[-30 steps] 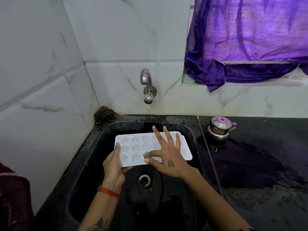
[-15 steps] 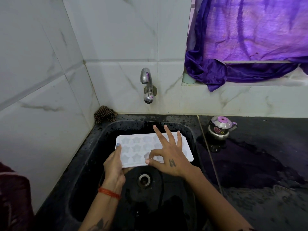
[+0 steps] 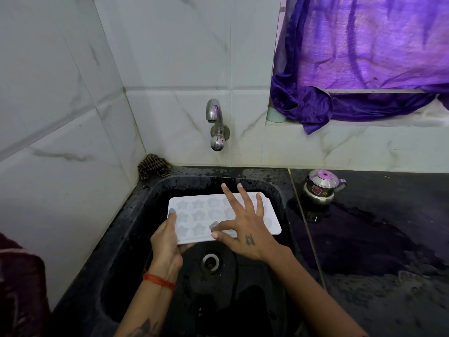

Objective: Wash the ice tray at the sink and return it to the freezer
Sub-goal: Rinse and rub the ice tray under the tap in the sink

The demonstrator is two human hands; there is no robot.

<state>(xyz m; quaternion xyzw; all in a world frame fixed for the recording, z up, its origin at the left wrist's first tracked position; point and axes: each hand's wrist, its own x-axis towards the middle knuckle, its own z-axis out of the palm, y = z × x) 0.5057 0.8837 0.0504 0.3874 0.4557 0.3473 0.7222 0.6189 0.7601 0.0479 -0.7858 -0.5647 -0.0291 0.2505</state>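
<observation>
Left hand point(image 3: 166, 242) grips ice tray point(image 3: 194, 220); right hand point(image 3: 245, 229) rests spread on it.

Matt white plastic ice tray point(image 3: 194, 216); glossy black speckled stone sink point(image 3: 136, 215) (wet); shiny chrome tap point(image 3: 215, 122); sheeny purple cloth point(image 3: 364, 57) far right.

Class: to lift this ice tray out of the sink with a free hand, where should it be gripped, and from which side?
Grip the ice tray by its bare right short edge, coming from the right. It is flat and thin, so pinch thumb above, fingers below, as the left hand does opposite.
</observation>
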